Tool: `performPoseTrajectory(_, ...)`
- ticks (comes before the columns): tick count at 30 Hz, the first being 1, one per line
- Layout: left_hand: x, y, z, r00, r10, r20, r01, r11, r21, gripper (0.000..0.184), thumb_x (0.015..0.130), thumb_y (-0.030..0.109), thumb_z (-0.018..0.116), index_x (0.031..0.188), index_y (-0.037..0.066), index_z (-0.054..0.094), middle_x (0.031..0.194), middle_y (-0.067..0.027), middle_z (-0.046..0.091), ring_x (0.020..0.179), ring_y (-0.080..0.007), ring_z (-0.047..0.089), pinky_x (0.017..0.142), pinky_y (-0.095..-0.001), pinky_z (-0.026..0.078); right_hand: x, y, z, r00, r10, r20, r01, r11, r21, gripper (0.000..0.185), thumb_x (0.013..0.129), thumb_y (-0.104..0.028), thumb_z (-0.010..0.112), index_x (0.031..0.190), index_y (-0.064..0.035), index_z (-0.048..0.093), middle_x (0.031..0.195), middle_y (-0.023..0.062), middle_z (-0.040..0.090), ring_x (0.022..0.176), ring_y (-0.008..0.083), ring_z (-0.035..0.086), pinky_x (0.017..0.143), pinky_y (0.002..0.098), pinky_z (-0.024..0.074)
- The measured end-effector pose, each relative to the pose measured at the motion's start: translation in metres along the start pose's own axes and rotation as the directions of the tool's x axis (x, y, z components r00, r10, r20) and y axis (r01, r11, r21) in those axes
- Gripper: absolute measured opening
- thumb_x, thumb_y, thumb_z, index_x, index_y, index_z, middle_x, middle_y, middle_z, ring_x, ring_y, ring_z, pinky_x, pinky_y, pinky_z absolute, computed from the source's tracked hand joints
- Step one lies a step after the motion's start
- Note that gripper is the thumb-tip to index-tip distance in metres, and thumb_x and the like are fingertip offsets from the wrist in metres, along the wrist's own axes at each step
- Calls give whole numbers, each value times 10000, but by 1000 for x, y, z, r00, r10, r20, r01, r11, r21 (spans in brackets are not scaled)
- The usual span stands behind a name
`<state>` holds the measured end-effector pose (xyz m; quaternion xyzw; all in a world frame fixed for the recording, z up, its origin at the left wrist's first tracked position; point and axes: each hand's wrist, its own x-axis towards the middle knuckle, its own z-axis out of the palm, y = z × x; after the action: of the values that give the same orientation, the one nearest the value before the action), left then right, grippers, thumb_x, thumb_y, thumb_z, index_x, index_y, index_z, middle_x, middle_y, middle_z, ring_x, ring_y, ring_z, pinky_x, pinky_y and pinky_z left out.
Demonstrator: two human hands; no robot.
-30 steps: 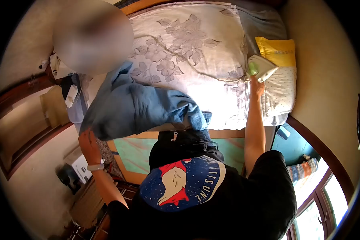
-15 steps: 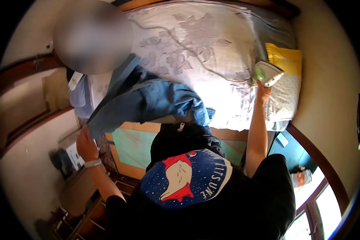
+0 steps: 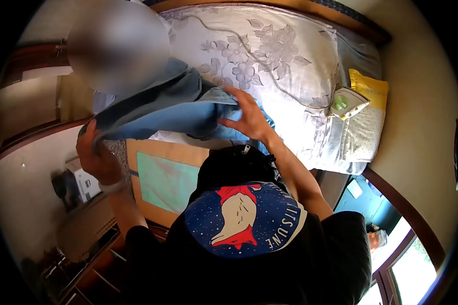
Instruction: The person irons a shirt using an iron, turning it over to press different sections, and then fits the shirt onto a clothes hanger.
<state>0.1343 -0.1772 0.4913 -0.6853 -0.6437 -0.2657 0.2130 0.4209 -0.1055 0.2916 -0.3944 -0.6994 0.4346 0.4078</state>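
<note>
Blue denim trousers (image 3: 173,117) stretch across the near left side of the bed, one end raised off it. My left hand (image 3: 97,157) is closed on that raised left end. Over the right part of the denim is my right hand (image 3: 252,119), thumb and fingers spread apart around a fold; whether the fingertips press on the cloth is hard to tell. A white iron with a green part (image 3: 343,104) rests at the right end of the bed, away from both hands.
The iron's cord (image 3: 269,73) runs over the flowered bedsheet (image 3: 305,46). A yellow cloth or packet (image 3: 374,89) lies on a dotted pillow (image 3: 361,137). The wooden bed side (image 3: 132,157) is close before me. A white box (image 3: 84,183) stands low on the left.
My right hand has let go of the iron on the right and come left to the trousers. My left hand has lifted its end of the denim higher and further left.
</note>
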Motion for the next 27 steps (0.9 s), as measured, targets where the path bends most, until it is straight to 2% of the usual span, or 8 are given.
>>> performPoseTrajectory(3, 1, -13, -7, 996, -85, 18, 86, 996, -30, 184, 933, 46, 496, 1037, -26, 629, 979, -132, 657, 870, -212, 622, 782, -308, 481, 20, 41, 27, 971, 143, 194, -141, 990, -21, 542, 692, -118, 759, 1192, -79, 554, 1166, 141, 574, 1034, 263, 571, 872, 353, 475)
performPoseTrajectory(7, -15, -67, -12, 866, -471, 167, 492, 862, -120, 175, 914, 45, 526, 1032, -29, 631, 1023, -112, 651, 941, -163, 595, 834, -294, 465, 33, 51, -7, 868, 460, 186, -490, 736, 467, 160, 883, -123, 610, 1032, -74, 642, 888, 13, 656, 801, 105, 593, 698, 230, 484)
performPoseTrajectory(12, 0, -92, 2, 938, -273, 214, 346, 768, -539, 209, 935, 80, 468, 1029, -17, 627, 1065, -113, 630, 1006, -179, 569, 888, -293, 409, 83, -37, -48, 874, 443, 203, -412, 452, 791, 203, 927, -138, 527, 1115, -60, 522, 978, 75, 616, 842, 153, 603, 729, 267, 526)
performPoseTrajectory(18, 38, -140, -21, 887, 180, 425, 95, 830, -550, 149, 864, 103, 553, 957, -5, 597, 892, -99, 604, 882, -215, 584, 793, -311, 437, 134, -130, -95, 946, -175, 273, 169, 985, 45, 195, 906, -269, 588, 1016, -115, 637, 959, 21, 622, 900, 151, 574, 832, 269, 457)
performPoseTrajectory(21, 58, -135, -33, 926, 288, 244, -176, 902, -395, 276, 779, 214, 703, 900, 6, 569, 866, -118, 584, 794, -274, 580, 697, -344, 452, 129, -206, -94, 880, -85, 467, 322, 830, -456, 353, 674, -244, 816, 900, -28, 653, 913, 24, 557, 858, 170, 544, 816, 282, 428)
performPoseTrajectory(24, 85, -164, -37, 913, 229, 338, -196, 972, -131, 298, 777, 251, 708, 893, 16, 566, 879, -120, 583, 806, -326, 565, 699, -361, 456, 151, -220, -108, 764, -353, 541, 625, 192, -757, 242, 842, -199, 663, 994, -12, 645, 1013, 54, 618, 873, 161, 597, 783, 273, 478)
performPoseTrajectory(25, 94, -170, -36, 939, 235, 250, -212, 970, -115, 299, 784, 269, 704, 917, 30, 583, 894, -123, 585, 818, -354, 557, 714, -364, 462, 148, -258, -99, 828, -285, 483, 559, 349, -752, 201, 842, -208, 568, 867, -18, 629, 976, 186, 585, 772, 342, 612, 680, 411, 510)
performPoseTrajectory(27, 122, -188, -34, 953, 301, 33, -300, 953, -34, 305, 848, 263, 648, 990, -3, 601, 927, -142, 583, 864, -318, 574, 750, -348, 446, 162, -293, -102, 893, -255, 371, 441, 340, -831, 275, 864, -257, 572, 903, 3, 652, 931, 207, 620, 780, 331, 624, 710, 396, 508)
